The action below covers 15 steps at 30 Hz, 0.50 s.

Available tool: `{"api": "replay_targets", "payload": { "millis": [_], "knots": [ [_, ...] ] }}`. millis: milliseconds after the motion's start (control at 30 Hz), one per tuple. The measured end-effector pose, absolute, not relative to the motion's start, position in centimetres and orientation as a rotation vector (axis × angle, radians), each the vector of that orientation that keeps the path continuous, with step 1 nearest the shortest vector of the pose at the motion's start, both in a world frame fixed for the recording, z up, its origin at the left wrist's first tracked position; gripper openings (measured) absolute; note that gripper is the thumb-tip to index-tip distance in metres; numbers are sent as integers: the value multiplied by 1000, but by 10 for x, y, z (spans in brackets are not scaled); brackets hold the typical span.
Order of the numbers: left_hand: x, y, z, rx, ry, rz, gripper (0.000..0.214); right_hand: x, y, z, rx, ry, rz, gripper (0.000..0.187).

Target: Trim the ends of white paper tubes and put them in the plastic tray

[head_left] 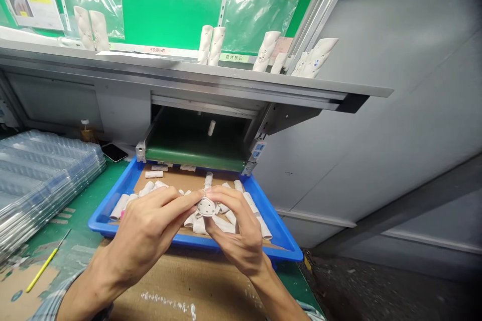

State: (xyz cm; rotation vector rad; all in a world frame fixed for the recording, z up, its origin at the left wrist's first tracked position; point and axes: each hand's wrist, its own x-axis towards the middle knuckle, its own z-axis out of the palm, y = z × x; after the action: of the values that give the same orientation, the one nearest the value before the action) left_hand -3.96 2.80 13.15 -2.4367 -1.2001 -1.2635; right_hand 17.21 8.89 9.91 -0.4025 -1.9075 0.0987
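Note:
Between my two hands is a white plastic tube (206,207), its round end with several small holes turned toward me. My left hand (150,223) pinches it from the left side, fingertips at its upper edge. My right hand (237,225) grips it from the right, with the thumb below and the fingers above. Both hands are over the near part of a blue tray (101,228). In the tray, several similar white tubes (251,203) lie loose on cardboard.
Behind the tray, a green conveyor belt (188,152) carries a white tube (211,127). Stacked clear plastic trays (45,175), a phone (114,152) and a yellow-handled pick (43,268) lie at left. Overhead, a shelf (181,72) holds several upright tubes (266,51).

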Motion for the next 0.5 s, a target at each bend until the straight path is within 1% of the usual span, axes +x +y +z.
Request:
{"api": "replay_targets", "payload": {
  "millis": [267,500],
  "knots": [
    [-43,29,136,-2445,-1194,-1345,28,173,88,102,-371,-1902,120,46],
    [-42,27,135,-2470,-1202,-1294,30,174,87,100,-384,-1899,107,45]
  ]
}}
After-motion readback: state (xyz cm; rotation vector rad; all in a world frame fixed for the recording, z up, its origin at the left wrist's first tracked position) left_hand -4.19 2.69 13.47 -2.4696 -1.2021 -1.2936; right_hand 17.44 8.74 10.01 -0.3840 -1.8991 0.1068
